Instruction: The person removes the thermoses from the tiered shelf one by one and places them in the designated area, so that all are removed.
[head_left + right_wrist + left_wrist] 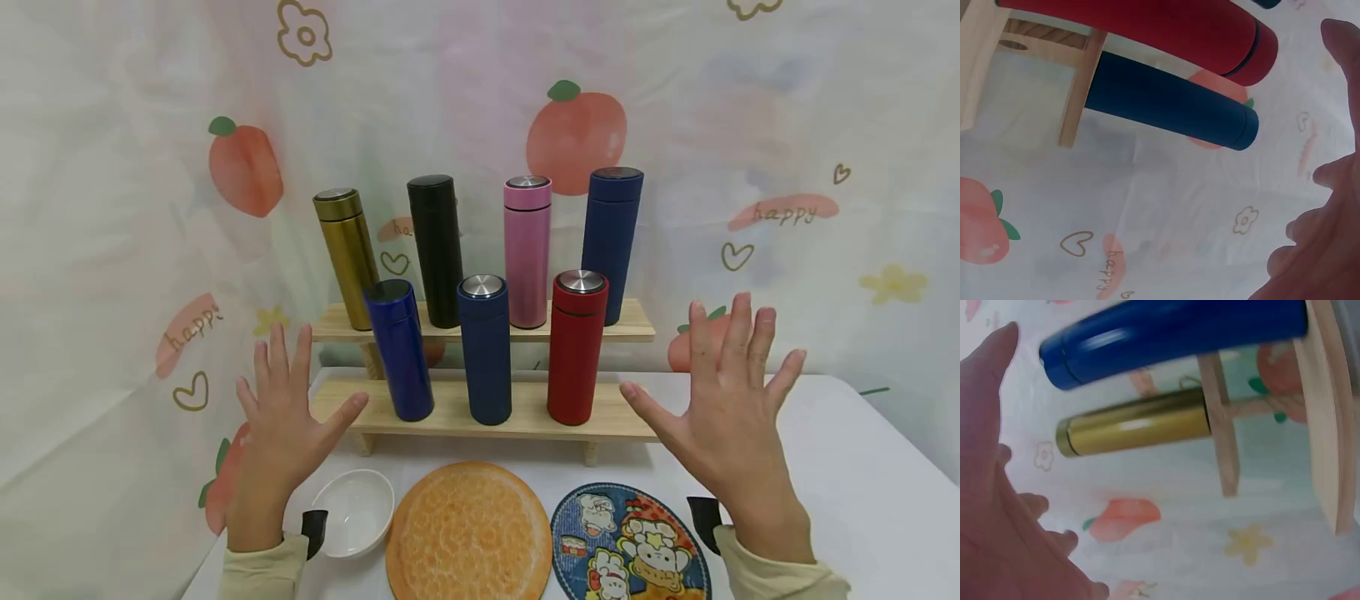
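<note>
My left hand [288, 417] is raised with its fingers spread, holding nothing, to the left of a two-tier wooden stand [442, 408]. On the other side my right hand [731, 425] is spread in the same way, also holding nothing. The lower tier bears a glossy blue thermos [401, 354], a matte navy thermos [486, 358] and a red thermos [576, 354]. Behind them, on the upper tier, stand a gold thermos [351, 267], a black thermos [437, 258], a pink thermos [527, 262] and another navy thermos [611, 242]. The glossy blue one is nearest my left thumb, the red one nearest my right.
A white bowl [356, 508] sits on the white table [840, 467] by my left wrist. Beside it lie a round orange-brown mat [468, 533] and a round blue cartoon mat [633, 550]. A printed curtain [420, 108] hangs close behind the stand.
</note>
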Demonstrator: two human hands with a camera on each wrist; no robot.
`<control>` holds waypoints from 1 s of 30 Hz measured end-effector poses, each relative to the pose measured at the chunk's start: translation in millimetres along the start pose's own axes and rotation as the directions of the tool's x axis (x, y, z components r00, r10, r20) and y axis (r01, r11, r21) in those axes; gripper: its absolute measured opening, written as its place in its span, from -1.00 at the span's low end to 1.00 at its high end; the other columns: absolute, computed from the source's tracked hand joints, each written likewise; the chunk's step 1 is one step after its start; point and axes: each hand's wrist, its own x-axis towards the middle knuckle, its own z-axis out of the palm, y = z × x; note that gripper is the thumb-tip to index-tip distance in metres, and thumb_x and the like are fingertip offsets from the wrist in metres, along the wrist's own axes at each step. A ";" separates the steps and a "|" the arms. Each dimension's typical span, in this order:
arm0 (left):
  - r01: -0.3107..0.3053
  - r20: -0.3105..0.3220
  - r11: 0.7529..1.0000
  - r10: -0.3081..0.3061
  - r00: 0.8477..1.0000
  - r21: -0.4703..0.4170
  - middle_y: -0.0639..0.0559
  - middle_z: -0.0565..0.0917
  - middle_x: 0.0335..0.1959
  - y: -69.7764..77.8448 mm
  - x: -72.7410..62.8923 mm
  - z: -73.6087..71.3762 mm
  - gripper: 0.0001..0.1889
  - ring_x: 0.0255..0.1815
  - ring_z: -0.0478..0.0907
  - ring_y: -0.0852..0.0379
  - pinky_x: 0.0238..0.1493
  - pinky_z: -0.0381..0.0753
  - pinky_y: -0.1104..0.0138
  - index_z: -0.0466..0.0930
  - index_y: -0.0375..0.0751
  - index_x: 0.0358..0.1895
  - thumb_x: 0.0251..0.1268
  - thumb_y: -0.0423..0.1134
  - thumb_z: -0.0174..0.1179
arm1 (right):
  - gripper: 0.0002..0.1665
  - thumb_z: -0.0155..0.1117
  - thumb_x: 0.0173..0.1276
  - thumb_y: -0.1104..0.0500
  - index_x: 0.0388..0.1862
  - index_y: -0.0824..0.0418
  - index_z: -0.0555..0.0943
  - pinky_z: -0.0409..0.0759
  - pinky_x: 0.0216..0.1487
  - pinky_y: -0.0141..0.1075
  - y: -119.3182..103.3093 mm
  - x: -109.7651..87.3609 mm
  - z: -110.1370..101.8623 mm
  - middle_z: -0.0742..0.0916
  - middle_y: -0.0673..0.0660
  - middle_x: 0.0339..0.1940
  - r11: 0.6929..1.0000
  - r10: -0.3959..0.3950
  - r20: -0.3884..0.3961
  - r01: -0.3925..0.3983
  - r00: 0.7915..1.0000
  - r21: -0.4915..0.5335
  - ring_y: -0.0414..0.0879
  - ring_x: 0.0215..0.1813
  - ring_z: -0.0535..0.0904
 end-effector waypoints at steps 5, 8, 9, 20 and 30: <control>-0.024 0.016 1.000 0.024 1.000 0.009 -0.24 -0.29 0.79 -17.5 15.2 -9.1 0.10 0.72 -0.37 -0.48 0.41 -0.47 -0.59 -0.17 0.07 0.81 0.41 0.36 0.25 | 0.39 -0.08 0.38 -0.73 0.83 0.10 -0.18 -0.66 0.44 0.49 -6.3 3.6 -4.4 -0.36 0.14 0.80 0.996 0.043 0.019 -0.044 0.999 0.078 0.17 0.74 -0.59; -0.017 0.048 0.999 0.016 0.999 0.035 -0.24 -0.28 0.79 -28.9 18.2 -13.2 0.10 0.72 -0.35 -0.47 0.42 -0.45 -0.57 -0.15 0.03 0.80 0.41 0.32 0.28 | 0.39 -0.02 0.37 -0.72 0.83 0.09 -0.15 -0.66 0.46 0.47 -8.8 5.4 -3.9 -0.31 0.17 0.80 0.990 0.044 0.001 -0.044 0.999 0.134 0.18 0.75 -0.56; -0.009 0.058 0.999 0.007 0.998 0.043 -0.24 -0.28 0.79 -33.3 17.4 -14.5 0.10 0.72 -0.34 -0.46 0.43 -0.45 -0.57 -0.15 0.02 0.80 0.41 0.31 0.29 | 0.38 0.00 0.38 -0.71 0.84 0.07 -0.15 -0.66 0.46 0.46 -9.6 6.0 -3.2 -0.30 0.18 0.80 0.988 0.045 -0.001 -0.044 0.999 0.150 0.19 0.75 -0.54; 0.183 0.211 0.982 -0.168 0.963 -0.050 -0.44 -0.25 0.74 -98.4 3.1 -4.7 0.11 0.66 -0.23 -0.62 0.44 -0.24 -0.58 -0.29 -0.09 0.79 0.49 0.17 0.28 | 0.29 0.46 0.40 -0.20 0.82 0.15 -0.09 -0.57 0.57 0.34 -7.3 10.5 1.5 -0.19 0.24 0.81 0.955 0.070 0.016 -0.072 0.997 0.287 0.24 0.76 -0.44; 0.299 0.445 0.949 -0.226 0.867 -0.102 -0.36 -0.19 0.76 -131.4 -7.9 38.1 0.07 0.65 -0.11 -0.60 0.40 -0.05 -0.59 -0.35 -0.05 0.79 0.58 0.21 0.20 | 0.28 0.48 0.40 -0.07 0.83 0.15 -0.12 -0.50 0.60 0.33 5.1 10.2 -0.5 -0.15 0.25 0.81 0.935 0.136 0.059 -0.148 0.989 0.321 0.30 0.76 -0.38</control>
